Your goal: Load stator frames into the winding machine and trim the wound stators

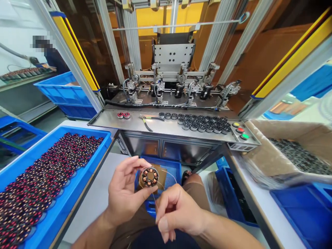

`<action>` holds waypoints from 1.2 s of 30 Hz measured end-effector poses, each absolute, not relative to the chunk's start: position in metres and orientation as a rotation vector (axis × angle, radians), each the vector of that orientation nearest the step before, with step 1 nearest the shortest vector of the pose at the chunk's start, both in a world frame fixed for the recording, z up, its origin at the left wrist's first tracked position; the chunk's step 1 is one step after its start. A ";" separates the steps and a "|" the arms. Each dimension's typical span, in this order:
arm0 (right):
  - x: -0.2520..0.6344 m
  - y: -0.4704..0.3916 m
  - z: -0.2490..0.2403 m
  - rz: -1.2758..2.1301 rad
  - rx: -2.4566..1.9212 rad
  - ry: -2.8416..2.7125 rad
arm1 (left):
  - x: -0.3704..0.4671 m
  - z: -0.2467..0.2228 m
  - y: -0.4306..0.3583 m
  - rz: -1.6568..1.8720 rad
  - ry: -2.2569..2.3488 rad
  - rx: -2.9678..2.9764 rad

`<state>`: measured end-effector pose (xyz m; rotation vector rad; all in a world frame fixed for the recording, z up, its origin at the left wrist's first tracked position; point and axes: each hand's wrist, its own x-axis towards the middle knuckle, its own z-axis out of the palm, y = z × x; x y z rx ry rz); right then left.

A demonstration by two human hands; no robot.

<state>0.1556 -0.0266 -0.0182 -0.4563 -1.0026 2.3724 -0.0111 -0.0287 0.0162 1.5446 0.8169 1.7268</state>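
Above my lap, my left hand (127, 188) grips a wound motor stator (150, 177) by its rim between thumb and fingers. The stator is a small ring with copper coils on dark teeth, its face turned toward me. Loose thin copper wire (169, 172) loops out from it on the right and runs down to my other hand. My right hand (178, 211) is just below and right of the stator, fingers curled and closed around the wire; the exact pinch point is partly hidden.
A blue tray (105, 141) full of wound stators lies left. On the metal ledge (109, 119) are two red-topped stators (123, 115), cutting pliers (147, 122) and rows of dark stators (204, 123). Control buttons (240, 130) and a lined carton (259, 133) stand right. A person (53, 53) is far left.
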 end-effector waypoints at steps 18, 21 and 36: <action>0.179 -0.019 0.003 1.963 -0.620 -1.357 | -0.005 0.006 -0.038 1.484 0.667 1.320; 0.191 -0.016 -0.004 1.919 -0.582 -1.615 | -0.008 0.008 -0.039 1.471 0.655 1.335; 0.181 -0.021 0.012 1.467 -0.634 -1.382 | -0.003 0.004 -0.045 1.438 0.795 1.458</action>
